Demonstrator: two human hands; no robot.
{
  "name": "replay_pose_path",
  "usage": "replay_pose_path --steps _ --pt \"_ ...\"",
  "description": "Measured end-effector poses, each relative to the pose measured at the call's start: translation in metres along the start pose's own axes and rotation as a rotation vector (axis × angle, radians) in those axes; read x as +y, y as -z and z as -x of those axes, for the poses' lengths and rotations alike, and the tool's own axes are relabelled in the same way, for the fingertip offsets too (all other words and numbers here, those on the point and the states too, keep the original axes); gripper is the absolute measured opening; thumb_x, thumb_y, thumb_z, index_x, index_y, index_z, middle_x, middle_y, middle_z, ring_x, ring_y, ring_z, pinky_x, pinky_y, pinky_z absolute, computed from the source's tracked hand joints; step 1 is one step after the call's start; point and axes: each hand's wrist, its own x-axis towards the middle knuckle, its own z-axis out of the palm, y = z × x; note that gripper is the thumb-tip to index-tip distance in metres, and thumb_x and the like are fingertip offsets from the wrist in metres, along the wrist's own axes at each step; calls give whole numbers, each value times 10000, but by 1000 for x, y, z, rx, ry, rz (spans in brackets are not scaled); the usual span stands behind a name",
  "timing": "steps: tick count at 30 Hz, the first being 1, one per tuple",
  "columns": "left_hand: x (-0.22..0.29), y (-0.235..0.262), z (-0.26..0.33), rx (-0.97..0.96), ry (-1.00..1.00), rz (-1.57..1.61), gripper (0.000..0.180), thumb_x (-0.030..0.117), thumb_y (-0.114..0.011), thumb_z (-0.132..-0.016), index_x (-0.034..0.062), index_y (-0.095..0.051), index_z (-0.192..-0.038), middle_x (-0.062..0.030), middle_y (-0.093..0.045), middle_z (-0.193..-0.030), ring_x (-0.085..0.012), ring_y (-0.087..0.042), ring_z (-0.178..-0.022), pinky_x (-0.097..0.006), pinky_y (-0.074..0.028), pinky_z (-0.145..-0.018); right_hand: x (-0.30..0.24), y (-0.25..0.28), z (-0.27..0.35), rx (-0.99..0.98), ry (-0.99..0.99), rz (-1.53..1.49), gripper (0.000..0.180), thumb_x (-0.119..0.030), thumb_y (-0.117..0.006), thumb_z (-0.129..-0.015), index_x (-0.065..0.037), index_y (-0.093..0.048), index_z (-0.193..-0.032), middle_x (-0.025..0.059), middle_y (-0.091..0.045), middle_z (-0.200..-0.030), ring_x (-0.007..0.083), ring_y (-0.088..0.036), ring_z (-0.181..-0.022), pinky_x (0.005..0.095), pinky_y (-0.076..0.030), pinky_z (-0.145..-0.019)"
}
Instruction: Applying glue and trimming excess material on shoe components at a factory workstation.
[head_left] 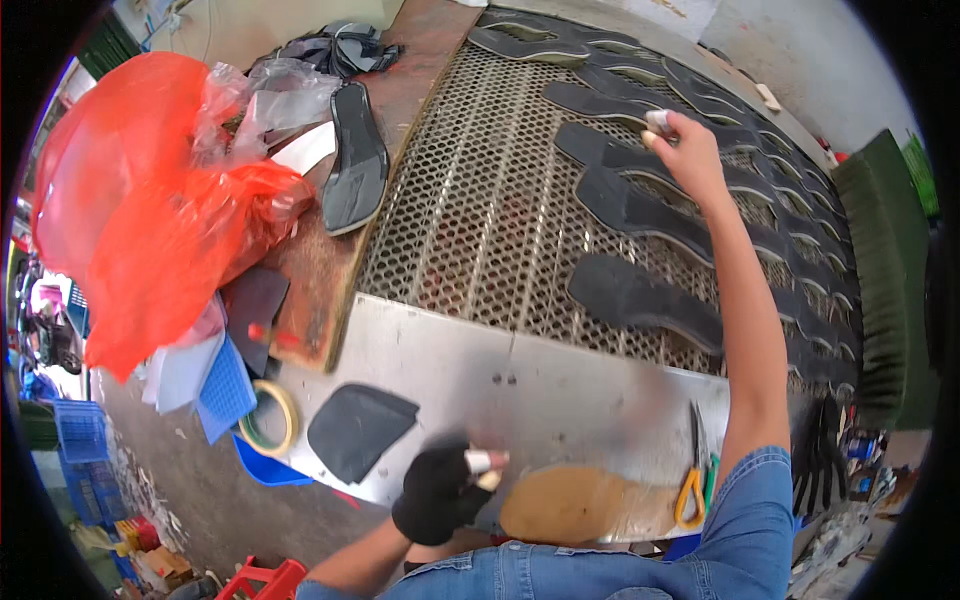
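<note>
My right hand (pixel 688 150), ungloved with tape on its fingertips, reaches far over a metal mesh (pixel 450 180). Its thumb and finger pinch at the end of a dark shoe sole (pixel 590 102) with a pale edge; whether it lifts the sole does not show. Several more soles lie in rows around it, among them a near shoe sole (pixel 640 300). Close to my body, my left hand (pixel 445 495) wears a black glove with taped fingertips sticking out. Its fingers are slightly apart, with nothing visible in them, above the metal table (pixel 430 345) beside a dark flat piece (pixel 362 430).
Orange-handled scissors (pixel 690 495) and a brown stain (pixel 570 503) are on the metal table. Tape (pixel 270 420) hangs by its left edge. Red plastic bags (pixel 170 220) and a black shoe sole (pixel 355 165) cover a wooden board (pixel 310 260). A green brush-like curtain (pixel 885 280) borders the mesh.
</note>
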Motion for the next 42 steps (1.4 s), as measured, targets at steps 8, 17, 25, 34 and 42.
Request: replay_pose_path --steps 8,17,25,34,42 --pt "2 -1 -31 151 265 -21 189 71 -717 -716 106 -676 -897 -62 -555 -641 -194 -537 -525 -307 -407 -490 60 -109 -167 -108 -66 279 460 -257 -707 -741 -70 -581 -1142 163 -583 -1106 332 -558 -1018 429 -452 -890" --pt "-10 6 -54 -4 505 130 210 79 -745 -698 86 -677 -897 -7 -566 -648 -84 -498 -496 -226 -393 -481 108 -164 -260 -265 -191 66 732 -236 -791 -631 -45 -506 -1278 146 -510 -1298 297 -488 -1199 357 -414 -971" --pt "6 13 -73 36 567 163 184 128 -721 -713 87 -667 -883 -33 -610 -727 -156 -562 -542 -275 -449 -507 28 -97 -255 -87 197 -23 570 -278 -745 -593 3 -592 -1065 133 -571 -956 299 -584 -901 359 -469 -806" --pt "40 47 -154 34 868 682 205 137 -612 -847 21 -639 -1014 -38 -638 -836 -96 -588 -709 -237 -473 -600 -70 36 -177 -108 17 -238 498 -247 -767 -586 -10 -590 -987 105 -555 -860 245 -576 -786 322 -472 -687" --pt "34 46 -259 482 626 1278 598 398 -622 -844 108 -386 -1311 -86 -517 -1209 -236 -502 -1146 -381 -457 -898 -100 47 -58 -622 349 -691 643 -448 -801 -621 -79 -614 -1113 113 -591 -1052 284 -566 -1040 363 -479 -864"
